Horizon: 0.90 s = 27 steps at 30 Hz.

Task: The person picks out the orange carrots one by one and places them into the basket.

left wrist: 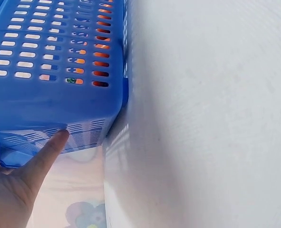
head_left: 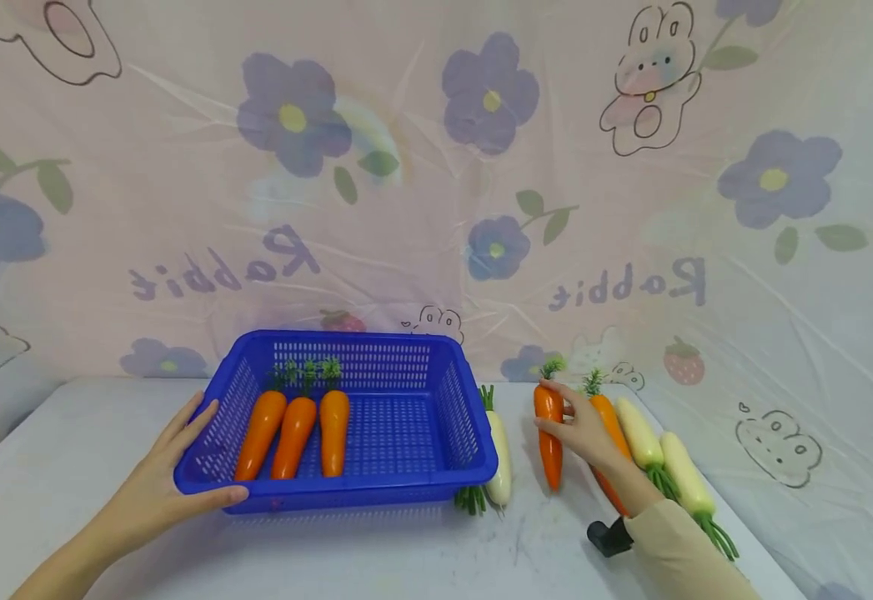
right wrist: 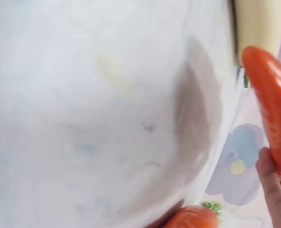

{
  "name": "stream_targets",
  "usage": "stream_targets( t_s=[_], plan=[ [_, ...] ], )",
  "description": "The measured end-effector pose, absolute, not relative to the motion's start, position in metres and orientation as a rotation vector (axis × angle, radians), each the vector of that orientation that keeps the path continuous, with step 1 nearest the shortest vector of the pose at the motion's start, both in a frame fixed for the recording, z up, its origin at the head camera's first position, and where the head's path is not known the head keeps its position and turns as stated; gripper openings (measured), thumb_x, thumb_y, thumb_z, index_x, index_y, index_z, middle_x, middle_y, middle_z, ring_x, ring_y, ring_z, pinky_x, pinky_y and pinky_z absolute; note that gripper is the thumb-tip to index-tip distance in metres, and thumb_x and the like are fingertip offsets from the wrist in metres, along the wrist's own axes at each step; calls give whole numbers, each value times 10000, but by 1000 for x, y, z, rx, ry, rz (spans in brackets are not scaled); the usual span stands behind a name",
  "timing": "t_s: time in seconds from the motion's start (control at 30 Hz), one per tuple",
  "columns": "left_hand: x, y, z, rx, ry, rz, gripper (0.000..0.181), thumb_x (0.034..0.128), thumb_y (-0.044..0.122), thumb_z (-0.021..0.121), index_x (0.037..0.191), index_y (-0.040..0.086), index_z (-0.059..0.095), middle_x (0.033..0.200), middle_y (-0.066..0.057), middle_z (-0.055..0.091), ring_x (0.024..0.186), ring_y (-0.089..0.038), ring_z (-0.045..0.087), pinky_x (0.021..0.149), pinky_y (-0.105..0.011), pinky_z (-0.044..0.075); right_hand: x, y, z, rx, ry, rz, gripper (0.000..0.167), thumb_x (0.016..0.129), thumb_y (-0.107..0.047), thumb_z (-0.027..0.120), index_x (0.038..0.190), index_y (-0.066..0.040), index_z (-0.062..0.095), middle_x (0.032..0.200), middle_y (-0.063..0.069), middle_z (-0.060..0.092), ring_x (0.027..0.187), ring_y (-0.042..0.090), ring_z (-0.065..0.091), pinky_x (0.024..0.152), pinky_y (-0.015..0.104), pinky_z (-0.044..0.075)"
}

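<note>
A: Where do we see the hands?

B: Far from each other. The left hand point(head_left: 158, 492) is at the blue basket point(head_left: 346, 493), with its thumb by the front edge and its fingers spread along the side. They look straight, just touching.

A: And the right hand point(head_left: 586, 429)?

B: We see it pinch an orange carrot point(head_left: 551, 454) near the thick end, by the green top. The thin tip points back toward us.

A: What sits between the hands?

B: Three carrots point(head_left: 295, 437) lie in the basket, on the left hand's side. Then a white radish point(head_left: 502, 458) lies just outside, nearer the right hand (we see leaves at both ends, so we can't tell if there are two).

A: And past the right hand?

B: We see one more carrot point(head_left: 611, 425), partly covered by that arm, then two white radishes point(head_left: 681, 471). A black thing point(head_left: 610, 538) is by the right sleeve point(head_left: 676, 542); we can't tell what it is. They're all on the white worktop point(head_left: 331, 558).
</note>
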<state>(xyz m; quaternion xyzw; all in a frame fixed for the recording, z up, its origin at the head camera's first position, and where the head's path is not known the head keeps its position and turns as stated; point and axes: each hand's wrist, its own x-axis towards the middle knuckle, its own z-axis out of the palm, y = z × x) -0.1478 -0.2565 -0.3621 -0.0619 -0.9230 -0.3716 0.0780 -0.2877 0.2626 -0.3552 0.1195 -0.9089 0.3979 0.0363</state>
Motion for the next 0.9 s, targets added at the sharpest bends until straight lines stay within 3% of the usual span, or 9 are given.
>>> stream_targets(
  t_s=[0.17, 0.6, 0.9],
  plan=[
    [-146, -257, -361, -173, -2769, -1110, 1077, 773, 361, 772, 1556, 148, 64, 1613, -141, -94, 1363, -608, 81, 849, -844, 232, -287, 261, -348, 428, -2748, 1296, 623, 901, -186, 671, 1459, -126, 399, 1513, 244, 283, 1222, 545, 446, 862, 496, 559],
    [-146, -252, -360, -199, -2746, -1128, 1067, 761, 342, 779, 1555, 139, 95, 1613, -152, -70, 1359, -608, 101, 846, -843, 244, -287, 251, -329, 475, -2710, 1379, 646, 874, -207, 705, 1447, -127, 417, 1454, 221, 370, 1167, 477, 530, 827, 444, 580],
    [-146, -253, -361, -194, -2749, -1121, 1070, 757, 354, 783, 1555, 148, 101, 1616, -139, -62, 1361, -601, 113, 855, -841, 242, -291, 236, -301, 499, -2742, 1339, 654, 885, -249, 691, 1460, -148, 395, 1431, 223, 420, 1214, 472, 502, 901, 521, 538]
  ],
)
